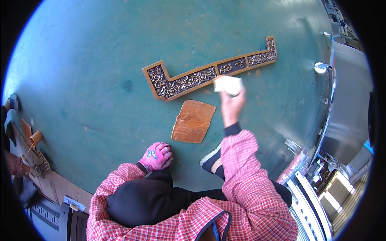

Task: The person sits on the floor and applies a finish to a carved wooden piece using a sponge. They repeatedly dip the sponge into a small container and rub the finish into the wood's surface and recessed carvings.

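A long ornamental panel (189, 83) with a bronze-coloured rim and raised scrollwork on dark ground lies on the green floor. Its two ends turn upward, and raised characters fill its middle. My bare right hand (233, 102) grips a white pad (228, 85), slightly blurred, at the panel's near edge. Whether the pad is a sponge or folded cloth, and whether it touches the panel, I cannot tell. In a pink glove, my left hand (158, 156) is curled into a fist by my left knee. A flat piece of cardboard (194, 121), stained copper-brown, lies between my hands and the panel.
At the far left, another person's hand (35, 172) works near a small ornamental piece and a copper-brown container (36, 137). A metal-sided cart with a white caster (320, 68) stands at right. White metal bars (307, 201) lie at lower right. My shoe (211, 158) is beside the cardboard.
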`<state>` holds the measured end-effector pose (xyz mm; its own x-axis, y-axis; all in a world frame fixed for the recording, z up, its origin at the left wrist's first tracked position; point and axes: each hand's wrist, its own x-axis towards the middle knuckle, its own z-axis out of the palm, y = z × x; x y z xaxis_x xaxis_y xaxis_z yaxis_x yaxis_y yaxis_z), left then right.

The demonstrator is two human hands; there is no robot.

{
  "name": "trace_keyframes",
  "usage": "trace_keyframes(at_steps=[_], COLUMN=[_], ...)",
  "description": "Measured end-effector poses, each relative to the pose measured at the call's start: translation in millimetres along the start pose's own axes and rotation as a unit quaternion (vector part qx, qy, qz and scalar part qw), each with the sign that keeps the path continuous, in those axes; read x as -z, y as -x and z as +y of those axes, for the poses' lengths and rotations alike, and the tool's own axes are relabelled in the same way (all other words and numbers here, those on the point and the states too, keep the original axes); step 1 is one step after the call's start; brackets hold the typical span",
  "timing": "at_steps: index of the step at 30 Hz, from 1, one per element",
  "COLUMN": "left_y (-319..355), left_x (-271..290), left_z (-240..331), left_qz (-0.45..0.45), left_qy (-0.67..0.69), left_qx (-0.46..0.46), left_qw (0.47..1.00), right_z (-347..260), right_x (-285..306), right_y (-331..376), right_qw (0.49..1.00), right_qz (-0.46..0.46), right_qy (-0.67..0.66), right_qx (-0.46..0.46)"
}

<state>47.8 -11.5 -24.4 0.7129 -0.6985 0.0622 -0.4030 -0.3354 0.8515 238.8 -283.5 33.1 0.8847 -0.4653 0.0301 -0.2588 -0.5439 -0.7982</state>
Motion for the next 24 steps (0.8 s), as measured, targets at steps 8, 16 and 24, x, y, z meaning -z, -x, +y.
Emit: trace_keyframes(at_steps=[8,16,24], left_y=[1.5,-3.7,-2.6], left_x=[-1.9,-3.0,-2.0], left_z=[-3.4,-0.1,0.2], left_qz=[0.003,0.014,0.024], left_qy=[0.002,0.010,0.008], left_qx=[-0.007,-0.014,-0.012], left_qw=[1.000,1.000,1.000], right_z=[-5.5,11.3,-40.9], right_x=[-35.8,-17.7,-63.8], right_y=[41.2,20.8,115.7], right_qw=[0.995,0.999,0.971], right_qz=[-0.079,0.016,-0.174], right_qy=[0.066,0.030,0.105], right_qx=[0.007,-0.024,0.125])
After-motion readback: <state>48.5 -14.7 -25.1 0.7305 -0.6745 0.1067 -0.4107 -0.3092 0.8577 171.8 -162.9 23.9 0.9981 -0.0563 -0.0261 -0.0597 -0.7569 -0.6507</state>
